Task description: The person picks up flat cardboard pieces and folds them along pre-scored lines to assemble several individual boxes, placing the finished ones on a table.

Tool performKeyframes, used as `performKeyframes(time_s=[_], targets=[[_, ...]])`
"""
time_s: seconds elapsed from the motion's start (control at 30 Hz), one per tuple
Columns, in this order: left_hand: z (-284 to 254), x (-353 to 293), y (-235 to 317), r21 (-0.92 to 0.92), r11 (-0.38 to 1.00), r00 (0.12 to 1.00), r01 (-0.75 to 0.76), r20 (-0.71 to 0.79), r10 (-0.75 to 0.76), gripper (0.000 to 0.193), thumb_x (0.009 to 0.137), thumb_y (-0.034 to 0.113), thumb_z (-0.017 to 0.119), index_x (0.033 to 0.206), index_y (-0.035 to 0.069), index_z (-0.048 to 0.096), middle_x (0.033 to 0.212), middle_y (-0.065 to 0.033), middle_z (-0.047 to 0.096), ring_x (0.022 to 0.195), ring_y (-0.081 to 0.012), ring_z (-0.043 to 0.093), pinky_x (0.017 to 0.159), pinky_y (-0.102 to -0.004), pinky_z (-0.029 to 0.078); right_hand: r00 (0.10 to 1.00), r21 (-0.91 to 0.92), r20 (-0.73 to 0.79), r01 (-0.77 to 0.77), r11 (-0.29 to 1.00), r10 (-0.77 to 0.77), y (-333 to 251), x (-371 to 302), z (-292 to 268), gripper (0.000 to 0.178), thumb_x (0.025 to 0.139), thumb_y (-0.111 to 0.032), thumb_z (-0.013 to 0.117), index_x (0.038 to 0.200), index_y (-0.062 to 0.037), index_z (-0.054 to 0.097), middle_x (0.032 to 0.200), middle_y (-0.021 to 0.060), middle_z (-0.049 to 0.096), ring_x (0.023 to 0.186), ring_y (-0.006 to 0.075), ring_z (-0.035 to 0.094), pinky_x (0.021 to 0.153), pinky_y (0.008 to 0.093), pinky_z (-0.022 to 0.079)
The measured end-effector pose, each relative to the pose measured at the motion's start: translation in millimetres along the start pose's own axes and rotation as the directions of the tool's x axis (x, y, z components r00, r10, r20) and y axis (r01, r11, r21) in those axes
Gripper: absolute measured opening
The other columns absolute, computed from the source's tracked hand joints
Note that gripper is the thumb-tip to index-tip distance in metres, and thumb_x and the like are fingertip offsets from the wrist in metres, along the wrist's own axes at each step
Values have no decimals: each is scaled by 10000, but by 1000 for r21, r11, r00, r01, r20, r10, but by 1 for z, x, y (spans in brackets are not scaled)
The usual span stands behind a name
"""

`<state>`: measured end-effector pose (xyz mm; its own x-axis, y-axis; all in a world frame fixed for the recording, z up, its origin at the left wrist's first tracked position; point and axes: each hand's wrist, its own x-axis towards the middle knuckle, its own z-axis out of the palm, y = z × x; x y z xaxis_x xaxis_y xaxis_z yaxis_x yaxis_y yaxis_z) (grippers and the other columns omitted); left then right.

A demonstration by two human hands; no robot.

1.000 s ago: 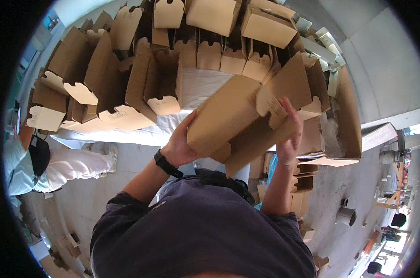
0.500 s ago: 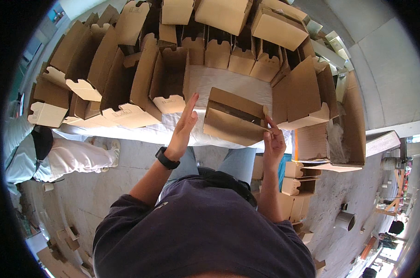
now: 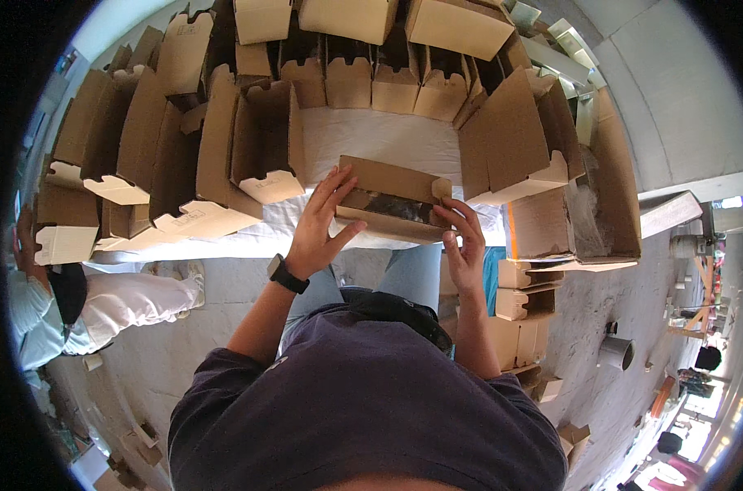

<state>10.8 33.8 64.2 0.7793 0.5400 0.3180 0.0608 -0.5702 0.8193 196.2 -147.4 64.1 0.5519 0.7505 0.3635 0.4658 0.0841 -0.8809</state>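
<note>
As I look down from my remote seat, the cardboard box (image 3: pixel 390 224) sits low in front of the torso, over the near part of the white-covered desk (image 3: pixel 338 135), its long, dark opening facing up at me. My left hand (image 3: pixel 311 237) is spread wide against the box's left end, fingers at the far corner and thumb toward the near side. My right hand (image 3: pixel 467 245) is narrowed on the right end, thumb and fingers pinching its edge. I can't tell whether the desk bears the box's weight. Open boxes (image 3: pixel 266 135) line the left side, and another row (image 3: pixel 348 82) runs behind. To the right, a large carton (image 3: pixel 540 231) holds clear plastic (image 3: pixel 586 217). Beyond the left side, a co-worker in pale trousers (image 3: pixel 134 296) stands near the desk.
</note>
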Motion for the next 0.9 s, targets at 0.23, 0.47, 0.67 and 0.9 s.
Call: performKeyframes(time_s=[0.23,0.47,0.67,0.9], targets=[[10,-5,-2,-184,977,988,107,-89,-124,450,866,193,602,1270,23,501,1418,-118,386,1348,-275,308,1086,-376,264,994,48,-93,-50,998,55,4,-4,13,193,852,-130,593,985,-17,674,1178,128,533,1128,243,489,952,359,387],[23,-4,-2,-143,987,980,75,-173,-99,449,869,89,570,1301,40,460,1406,-118,384,1340,-264,306,1095,-369,241,953,216,-278,-57,975,117,18,1,29,386,788,-4,644,1143,-46,498,1314,115,413,1223,218,399,999,328,336],[30,-7,-4,-420,903,975,86,-153,-164,604,833,-30,531,1393,57,323,1475,-114,260,1382,-238,216,1127,-356,173,951,357,-170,-185,916,259,12,3,34,589,797,66,557,1341,-36,355,1423,112,347,1343,227,288,1113,347,188],[33,-9,-1,-614,782,961,109,-137,-242,691,816,-88,481,1437,52,213,1510,-108,180,1399,-217,157,1133,-335,145,958,361,-121,-202,910,261,18,1,34,580,782,46,535,1331,-19,362,1412,137,359,1329,245,309,1105,349,205]])
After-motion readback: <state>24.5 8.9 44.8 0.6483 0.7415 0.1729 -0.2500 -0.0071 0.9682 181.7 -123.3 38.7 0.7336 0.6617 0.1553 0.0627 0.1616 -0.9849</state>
